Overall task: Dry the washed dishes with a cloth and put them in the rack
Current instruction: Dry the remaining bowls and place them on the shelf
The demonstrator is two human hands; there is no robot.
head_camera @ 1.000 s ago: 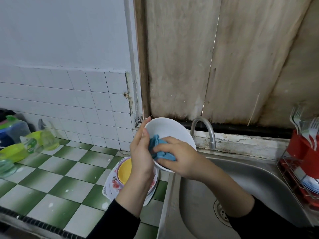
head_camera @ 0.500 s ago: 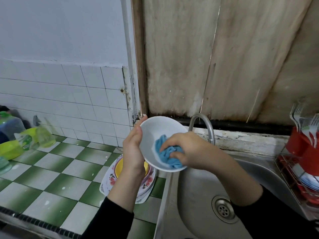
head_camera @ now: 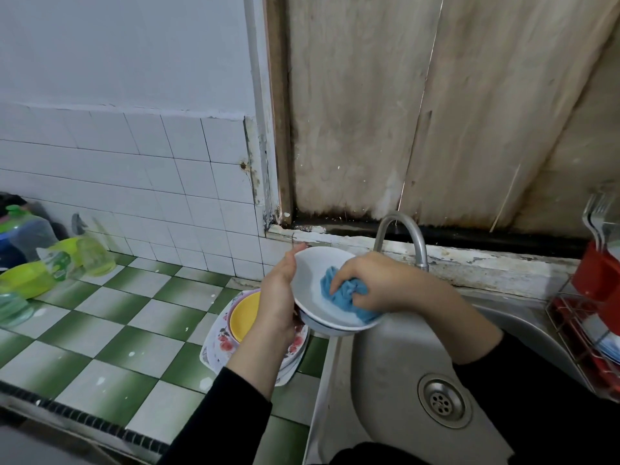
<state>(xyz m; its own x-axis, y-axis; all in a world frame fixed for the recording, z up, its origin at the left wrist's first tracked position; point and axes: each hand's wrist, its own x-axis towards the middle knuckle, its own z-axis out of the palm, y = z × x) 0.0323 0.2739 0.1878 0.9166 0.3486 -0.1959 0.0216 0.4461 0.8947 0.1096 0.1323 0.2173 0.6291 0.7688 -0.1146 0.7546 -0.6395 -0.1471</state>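
A worn kitchen corner in flat, even light.
A pale painted wall (head_camera: pixel 117 45) above white square wall tiles (head_camera: pixel 134 182) meets stained upright wooden boards (head_camera: pixel 369 112), dark with grime along their foot. Below lies a countertop (head_camera: pixel 110 330) of green-and-white checked tiles; just right of it is a stainless steel sink (head_camera: pixel 392 360) with a round drain (head_camera: pixel 441 401) and a curved metal tap (head_camera: pixel 407 226) at its back edge.

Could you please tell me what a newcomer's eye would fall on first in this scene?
First, the white bowl, held tilted above the counter's edge by the left hand, with the right hand pressing a bunched blue cloth inside it. Next, the yellow plate on top of a stack of flowered plates on the green-and-white counter, and the red rack with forks at the far right.
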